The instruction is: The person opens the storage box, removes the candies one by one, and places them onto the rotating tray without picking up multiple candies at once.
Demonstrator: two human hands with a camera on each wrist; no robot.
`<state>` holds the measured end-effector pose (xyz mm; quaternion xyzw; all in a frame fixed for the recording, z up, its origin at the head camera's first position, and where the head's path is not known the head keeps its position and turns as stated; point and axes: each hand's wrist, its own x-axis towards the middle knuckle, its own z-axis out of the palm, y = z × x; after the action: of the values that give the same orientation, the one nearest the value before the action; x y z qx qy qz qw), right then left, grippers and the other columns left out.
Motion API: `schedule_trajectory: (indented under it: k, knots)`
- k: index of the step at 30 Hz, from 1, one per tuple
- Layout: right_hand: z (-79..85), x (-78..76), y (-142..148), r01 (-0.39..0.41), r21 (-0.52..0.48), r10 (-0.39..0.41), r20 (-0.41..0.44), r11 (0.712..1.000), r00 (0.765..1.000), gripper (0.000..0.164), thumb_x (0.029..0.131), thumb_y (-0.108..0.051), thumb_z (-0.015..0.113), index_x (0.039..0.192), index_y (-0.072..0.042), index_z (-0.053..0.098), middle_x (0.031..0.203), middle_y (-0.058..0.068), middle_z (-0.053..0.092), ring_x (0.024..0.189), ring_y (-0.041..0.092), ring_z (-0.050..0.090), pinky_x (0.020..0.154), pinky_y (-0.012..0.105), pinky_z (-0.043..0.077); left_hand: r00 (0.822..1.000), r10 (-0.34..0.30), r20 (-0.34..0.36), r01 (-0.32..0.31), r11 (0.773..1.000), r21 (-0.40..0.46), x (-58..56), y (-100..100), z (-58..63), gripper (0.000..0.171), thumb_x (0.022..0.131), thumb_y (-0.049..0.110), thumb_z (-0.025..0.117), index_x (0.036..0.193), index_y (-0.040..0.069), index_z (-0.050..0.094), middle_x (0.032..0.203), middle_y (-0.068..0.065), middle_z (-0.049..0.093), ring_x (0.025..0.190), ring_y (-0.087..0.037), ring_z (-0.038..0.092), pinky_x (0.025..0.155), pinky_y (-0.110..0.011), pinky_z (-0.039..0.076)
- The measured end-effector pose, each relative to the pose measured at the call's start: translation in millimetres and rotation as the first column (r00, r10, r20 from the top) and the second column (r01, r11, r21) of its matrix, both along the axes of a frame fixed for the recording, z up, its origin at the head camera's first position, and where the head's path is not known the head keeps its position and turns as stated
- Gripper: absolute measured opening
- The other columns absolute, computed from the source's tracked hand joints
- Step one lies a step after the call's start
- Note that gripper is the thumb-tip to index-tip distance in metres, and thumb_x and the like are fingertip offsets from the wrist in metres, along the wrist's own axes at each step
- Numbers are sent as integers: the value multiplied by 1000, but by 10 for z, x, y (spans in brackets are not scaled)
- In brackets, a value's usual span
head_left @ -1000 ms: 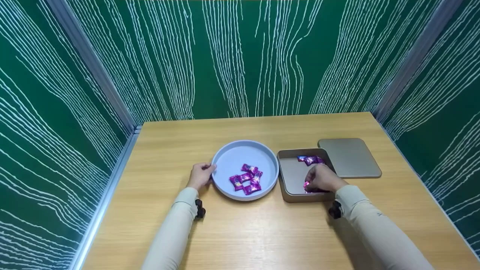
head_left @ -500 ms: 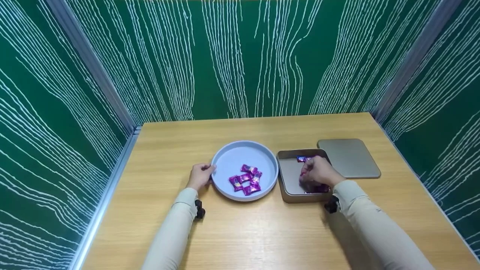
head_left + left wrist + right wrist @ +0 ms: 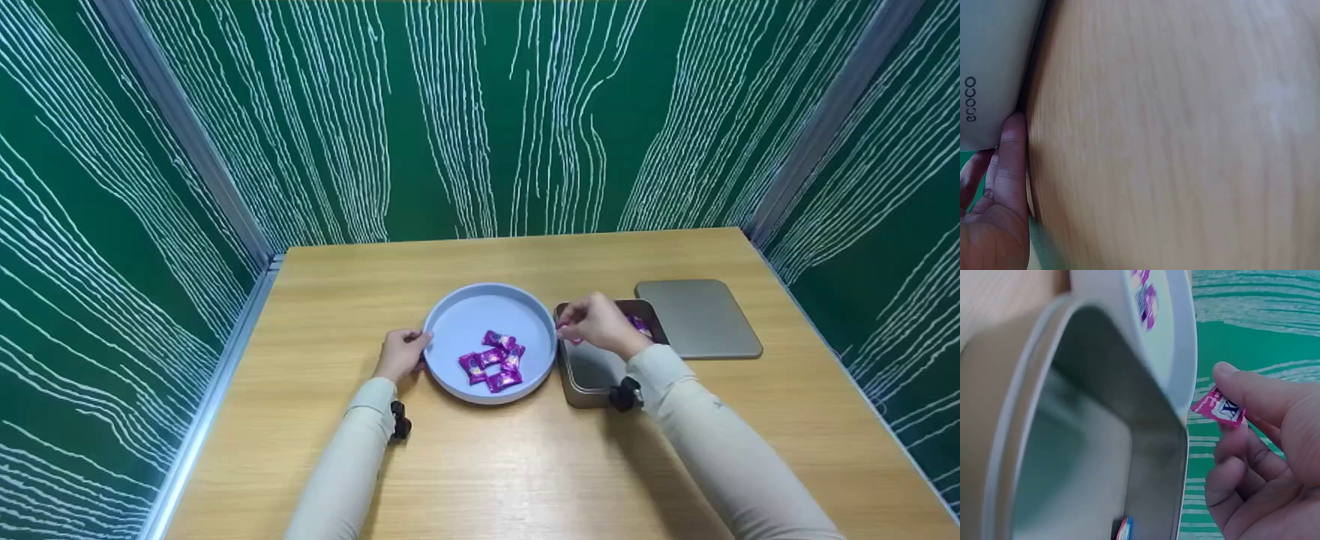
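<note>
My left hand (image 3: pixel 400 354) grips the left rim of a round light-blue plate (image 3: pixel 480 307). In the left wrist view its thumb (image 3: pixel 1012 163) lies low against the plate's wall (image 3: pixel 994 50), which is marked "ecoco". Several purple wrapped candies (image 3: pixel 504 381) lie together on the plate. Between thumb and fingertip my right hand (image 3: pixel 604 322) pinches a pink-purple wrapped candy (image 3: pixel 1220 408), above where the plate and a square metal tin (image 3: pixel 589 397) meet. More candies (image 3: pixel 640 324) lie at the tin's far side, partly hidden by the right hand.
The tin's flat lid (image 3: pixel 697 319) lies on the wooden table (image 3: pixel 480 465) to the right of the tin. Green panels (image 3: pixel 442 112) with white wavy lines stand behind and at both sides, with metal posts (image 3: pixel 184 127) at the corners.
My right hand has lifted a candy from inside the tin and moved left and away to the tin's left rim, beside the plate. The left hand and plate have stayed put.
</note>
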<state>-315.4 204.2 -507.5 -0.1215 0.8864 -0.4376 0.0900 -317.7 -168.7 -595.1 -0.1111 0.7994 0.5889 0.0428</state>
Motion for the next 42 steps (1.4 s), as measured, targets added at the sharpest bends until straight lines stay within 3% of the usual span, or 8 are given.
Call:
schedule_trajectory:
  k: [8, 11, 15, 18, 24, 29, 37, 42]
  knots:
    - [-15, 9, -375, 1, -30, 0, 14, 1000, 1000, 8, 87, 1, 86, 91, 1, 79, 77, 6, 76, 66, 16, 69, 58, 21, 55, 1000, -6, 3, 6, 1000, -6, 17, 17, 13, 25, 106, 21, 72, 114, -2, 78, 96, -8, 72, 76, -12, 66, 60, -24, 62]
    - [-61, 23, -500, -7, -33, 8, 25, 999, 1000, 8, 87, 1, 86, 91, 1, 79, 78, 7, 77, 69, 28, 74, 54, 20, 54, 1000, -6, 5, 6, 1000, -6, 17, 18, 12, 25, 106, 20, 71, 114, -2, 77, 97, -9, 73, 76, -13, 67, 62, -24, 63]
    - [-162, 32, -638, -15, -38, 16, 24, 999, 1000, 9, 86, 3, 86, 88, 2, 78, 74, 6, 76, 61, 21, 70, 52, 19, 52, 1000, -7, 4, 7, 1000, -3, 16, 23, 10, 25, 105, 20, 72, 114, -2, 77, 97, -10, 73, 76, -12, 66, 61, -23, 62]
    - [-226, 47, -717, -32, -46, 33, 28, 998, 999, 8, 86, 5, 86, 86, 2, 78, 74, 6, 75, 57, 8, 61, 53, 19, 55, 1000, -4, 9, 4, 1000, -6, 13, 27, 8, 27, 105, 21, 72, 116, -3, 77, 98, -11, 73, 75, -13, 66, 61, -23, 61]
    - [-324, 108, -820, -58, -65, 61, 56, 996, 997, 5, 87, 5, 84, 90, 5, 80, 75, 11, 77, 57, 10, 63, 55, 23, 59, 1000, -4, 19, 4, 1000, -20, -4, 25, 2, 27, 106, 23, 71, 117, -1, 77, 104, -12, 73, 80, -14, 67, 64, -24, 62]
    - [-392, 136, -880, -70, -44, 73, 73, 997, 995, 1, 89, 4, 82, 90, 4, 81, 77, 10, 78, 59, 9, 63, 56, 21, 56, 1000, -5, 14, 5, 1000, -12, -9, 18, -1, 29, 106, 23, 71, 120, -2, 76, 102, -11, 74, 78, -13, 67, 62, -24, 61]
    - [-464, 128, -929, -77, 48, 77, 6, 996, 997, 8, 83, 3, 87, 82, 0, 80, 77, 6, 77, 73, 11, 62, 71, 25, 58, 1000, -1, 11, 1, 1000, 9, -7, 6, -11, 31, 105, 22, 72, 123, -3, 75, 102, -10, 74, 80, -13, 67, 64, -24, 62]
    - [-435, 124, -912, -61, 38, 61, 15, 997, 998, 9, 82, 2, 89, 84, -1, 81, 78, 5, 77, 71, 10, 63, 69, 24, 58, 1000, 3, 11, -3, 1000, 0, 6, 5, 9, 30, 106, 22, 72, 122, -3, 76, 102, -10, 73, 81, -13, 67, 64, -24, 62]
